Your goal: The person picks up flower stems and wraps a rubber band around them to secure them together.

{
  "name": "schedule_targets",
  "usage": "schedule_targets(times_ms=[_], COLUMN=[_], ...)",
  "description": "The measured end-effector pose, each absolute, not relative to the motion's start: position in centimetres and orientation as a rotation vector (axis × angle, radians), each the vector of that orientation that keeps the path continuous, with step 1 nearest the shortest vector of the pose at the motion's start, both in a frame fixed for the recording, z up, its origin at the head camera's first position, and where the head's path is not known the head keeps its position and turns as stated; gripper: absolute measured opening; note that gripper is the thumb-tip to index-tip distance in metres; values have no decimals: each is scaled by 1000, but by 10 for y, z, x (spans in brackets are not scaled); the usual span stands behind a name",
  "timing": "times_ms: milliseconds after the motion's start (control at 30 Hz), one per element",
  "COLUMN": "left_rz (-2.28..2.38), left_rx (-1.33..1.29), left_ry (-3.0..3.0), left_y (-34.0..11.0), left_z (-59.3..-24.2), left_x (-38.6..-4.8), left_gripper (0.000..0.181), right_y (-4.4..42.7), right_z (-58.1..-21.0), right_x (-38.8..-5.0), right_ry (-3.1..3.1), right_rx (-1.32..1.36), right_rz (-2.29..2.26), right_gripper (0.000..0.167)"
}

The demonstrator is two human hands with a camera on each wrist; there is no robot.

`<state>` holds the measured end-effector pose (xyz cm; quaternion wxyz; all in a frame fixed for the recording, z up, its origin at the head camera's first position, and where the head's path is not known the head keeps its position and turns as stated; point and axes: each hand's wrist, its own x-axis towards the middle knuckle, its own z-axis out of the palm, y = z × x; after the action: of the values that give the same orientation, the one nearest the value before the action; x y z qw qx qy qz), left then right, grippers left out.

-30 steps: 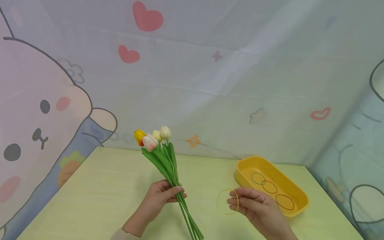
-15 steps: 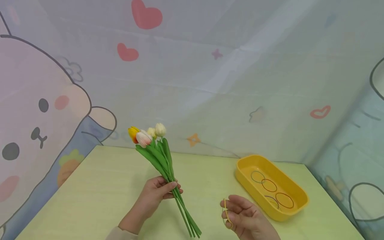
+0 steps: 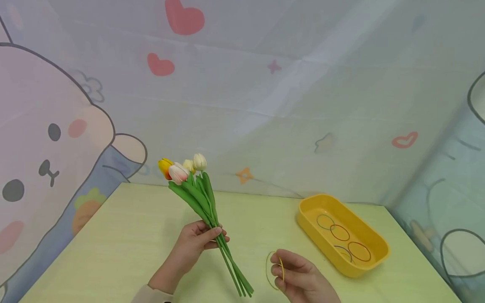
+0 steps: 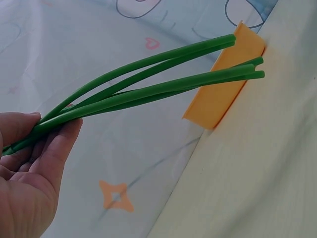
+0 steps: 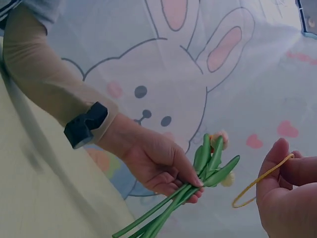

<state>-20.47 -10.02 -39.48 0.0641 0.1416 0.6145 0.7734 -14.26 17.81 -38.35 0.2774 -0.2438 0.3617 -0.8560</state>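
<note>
The left hand [image 3: 191, 244] grips the bunched tulips [image 3: 210, 212] above the table [image 3: 113, 244]; the right hand [image 3: 305, 277] pinches a yellow band [image 5: 256, 181], apart from the stems [image 4: 163, 88] and not yet around them

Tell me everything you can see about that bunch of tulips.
The bunch of tulips shows four flower heads: one yellow-orange, one pink-tinged white, two creamy white. Its long green leaves and smooth stems look artificial, perhaps plastic. It slants over the table, heads toward the backdrop, stem ends slightly spread. The left hand grips the stems just below the leaves.
</note>
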Motion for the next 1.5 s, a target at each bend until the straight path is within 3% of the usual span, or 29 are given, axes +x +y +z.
schedule_targets(times_ms=[333, 700, 1133, 1333, 1500], left_rz=[2334, 2361, 2422, 2449, 2475], left_rx=[448, 439, 416, 437, 475], left_ry=[1857, 1839, 1798, 1769, 1726], left_y=[-100, -102, -109, -111, -113], left_z=[-395, -393, -387, -385, -385], left_x=[-205, -205, -205, -205, -205], left_gripper=[23, 27, 13, 12, 6], right_y=[171, 156, 164, 166, 166], right_z=[-390, -397, -410, -409, -409], right_x=[-144, -141, -158, -160, -159], right_ry=[1402, 1873, 2545, 2540, 2453], right_rx=[-663, -1023, -1645, -1670, -1613], right_rz=[-2304, -2283, -1895, -1826, -1843], right_gripper=[39, 31, 33, 25, 29])
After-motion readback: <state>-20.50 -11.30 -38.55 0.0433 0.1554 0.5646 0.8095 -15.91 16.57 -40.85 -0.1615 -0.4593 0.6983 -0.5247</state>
